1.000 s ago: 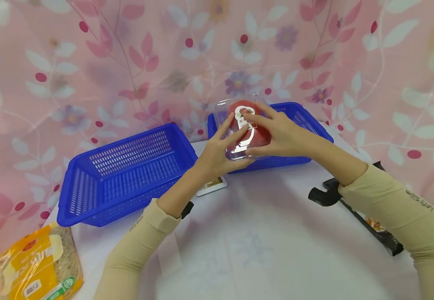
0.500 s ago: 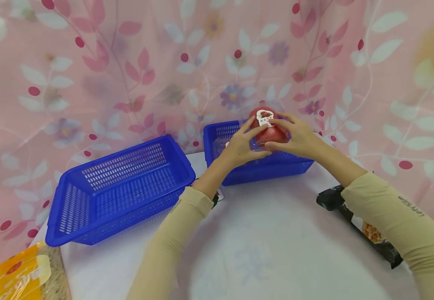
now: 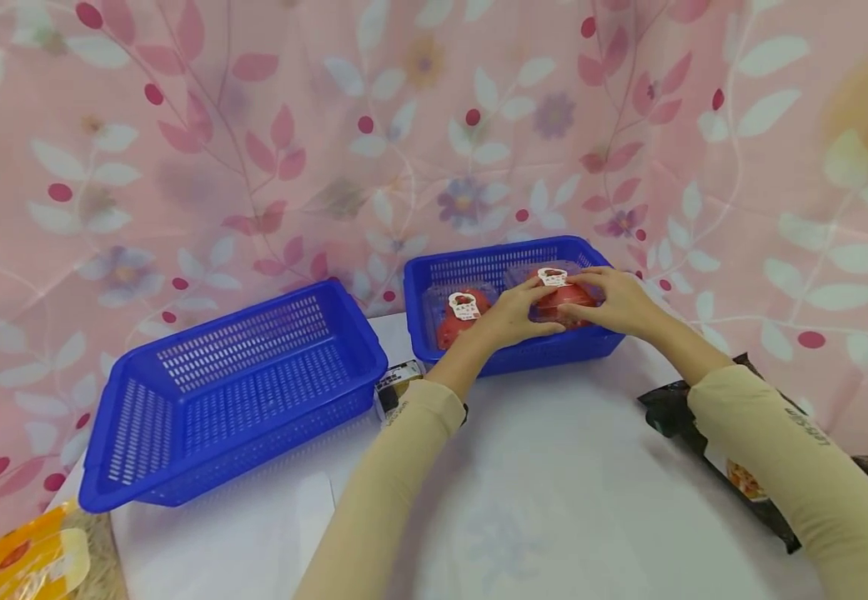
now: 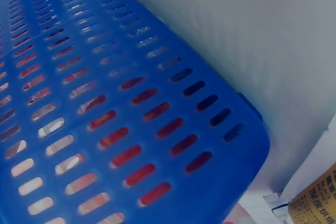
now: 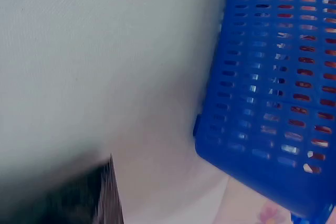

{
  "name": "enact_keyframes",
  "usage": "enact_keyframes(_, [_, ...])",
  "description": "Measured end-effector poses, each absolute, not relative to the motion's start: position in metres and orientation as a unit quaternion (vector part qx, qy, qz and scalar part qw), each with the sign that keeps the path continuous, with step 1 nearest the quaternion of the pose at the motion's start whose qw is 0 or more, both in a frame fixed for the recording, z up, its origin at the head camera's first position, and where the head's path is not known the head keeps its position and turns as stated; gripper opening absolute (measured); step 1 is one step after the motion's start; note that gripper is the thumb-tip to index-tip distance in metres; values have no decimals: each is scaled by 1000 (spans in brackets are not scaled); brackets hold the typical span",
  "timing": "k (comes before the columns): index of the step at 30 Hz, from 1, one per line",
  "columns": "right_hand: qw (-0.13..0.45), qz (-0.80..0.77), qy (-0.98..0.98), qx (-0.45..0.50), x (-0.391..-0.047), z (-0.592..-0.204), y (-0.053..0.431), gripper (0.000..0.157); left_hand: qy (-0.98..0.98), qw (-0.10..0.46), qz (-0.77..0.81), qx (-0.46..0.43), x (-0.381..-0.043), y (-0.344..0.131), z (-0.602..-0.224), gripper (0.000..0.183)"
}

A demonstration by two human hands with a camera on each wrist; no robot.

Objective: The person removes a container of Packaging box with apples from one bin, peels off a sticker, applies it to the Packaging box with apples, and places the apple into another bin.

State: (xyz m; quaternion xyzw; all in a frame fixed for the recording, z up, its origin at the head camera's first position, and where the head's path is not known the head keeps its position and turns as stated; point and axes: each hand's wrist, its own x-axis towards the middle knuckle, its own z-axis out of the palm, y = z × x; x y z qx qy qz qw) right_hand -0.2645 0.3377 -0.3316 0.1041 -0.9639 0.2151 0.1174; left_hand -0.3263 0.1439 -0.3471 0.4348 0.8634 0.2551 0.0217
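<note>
A clear plastic box of red fruit (image 3: pixel 570 293) with a white label sits in the right side of the right blue basket (image 3: pixel 539 350). My left hand (image 3: pixel 510 318) holds the box at its left side, thumb and fingers spread along it. My right hand (image 3: pixel 617 302) grips the opposite side, its fingertips near the label. Beside it in the same basket lies a similar clear box of red fruit (image 3: pixel 465 310), partly behind my left hand. Both wrist views show the basket's slotted wall, with red showing through the slots; neither hand appears there.
A second blue basket (image 3: pixel 238 450) with nothing in it stands at the left. A small yellow-labelled package (image 3: pixel 396 385) lies between the baskets. A yellow bag (image 3: pixel 36 558) is at the front left. A black food packet (image 3: pixel 741 483) lies under my right forearm.
Both hands have carried the box of red fruit rightward and lowered it into the right basket. The other box there has come into sight. The head view has shifted slightly.
</note>
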Motion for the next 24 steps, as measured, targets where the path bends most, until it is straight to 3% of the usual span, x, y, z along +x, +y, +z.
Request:
enact_keyframes(6, [101, 237, -962, 91, -268, -347, 346, 65, 859, 92, 253, 435, -328, 144, -353, 71])
enact_keyframes(11, [97, 233, -964, 82, -270, -349, 349, 63, 857, 114, 245, 438, -330, 143, -353, 69])
enact_keyframes(18, [58, 212, -972, 88, -278, -349, 342, 64, 872, 98, 189, 440, -333, 144, -352, 56])
enact_keyframes(24, [50, 191, -975, 104, -284, -348, 339, 53, 887, 63, 66, 453, -329, 153, -346, 41])
